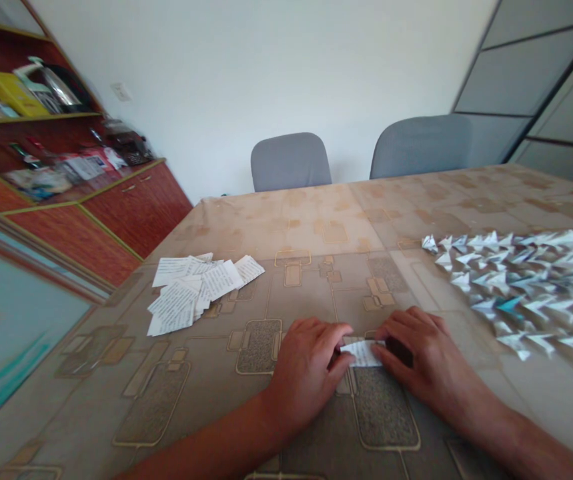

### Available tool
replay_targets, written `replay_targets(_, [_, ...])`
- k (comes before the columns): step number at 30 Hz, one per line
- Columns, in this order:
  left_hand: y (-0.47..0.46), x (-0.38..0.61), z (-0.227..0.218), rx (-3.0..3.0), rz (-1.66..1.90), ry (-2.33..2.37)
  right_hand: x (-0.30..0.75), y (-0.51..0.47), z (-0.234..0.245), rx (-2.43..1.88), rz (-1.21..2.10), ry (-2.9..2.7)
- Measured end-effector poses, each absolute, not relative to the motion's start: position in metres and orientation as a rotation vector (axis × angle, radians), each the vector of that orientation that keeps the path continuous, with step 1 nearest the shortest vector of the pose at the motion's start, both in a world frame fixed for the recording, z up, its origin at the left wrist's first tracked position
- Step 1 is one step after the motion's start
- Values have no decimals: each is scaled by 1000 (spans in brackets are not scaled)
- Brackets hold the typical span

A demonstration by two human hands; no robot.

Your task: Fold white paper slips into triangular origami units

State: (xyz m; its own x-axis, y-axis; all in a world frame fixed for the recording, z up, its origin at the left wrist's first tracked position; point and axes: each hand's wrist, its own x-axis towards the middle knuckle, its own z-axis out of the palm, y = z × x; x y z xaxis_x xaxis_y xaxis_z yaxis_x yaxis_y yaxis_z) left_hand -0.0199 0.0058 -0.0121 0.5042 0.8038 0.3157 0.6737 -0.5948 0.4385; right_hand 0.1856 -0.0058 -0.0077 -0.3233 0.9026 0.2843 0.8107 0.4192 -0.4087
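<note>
A small piece of printed paper [363, 354], folded into a narrow strip, is held between my two hands just over the patterned tabletop. My left hand [313, 360] pinches its left end with thumb and fingers. At the right end, my right hand [416, 353] grips it the same way, the thumb lying on the paper's face. To the left lies a loose pile of printed paper slips [191, 287]. Rows of folded paper pieces [526, 287], pointed and mostly white with a teal one among them, stand on the right side of the table.
The table [306, 227] has a brown patterned cover. Behind its far edge stand two grey chairs, a nearer-left chair [291, 162] and a right chair [420, 147]. A reddish wooden cabinet [136, 213] with a kettle [61, 87] and other items is at the left.
</note>
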Motion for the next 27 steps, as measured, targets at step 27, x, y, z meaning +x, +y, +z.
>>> replay_targets(27, [-13,-40,3,2788,189,857,180,-3,-9,-1540,309,-2187])
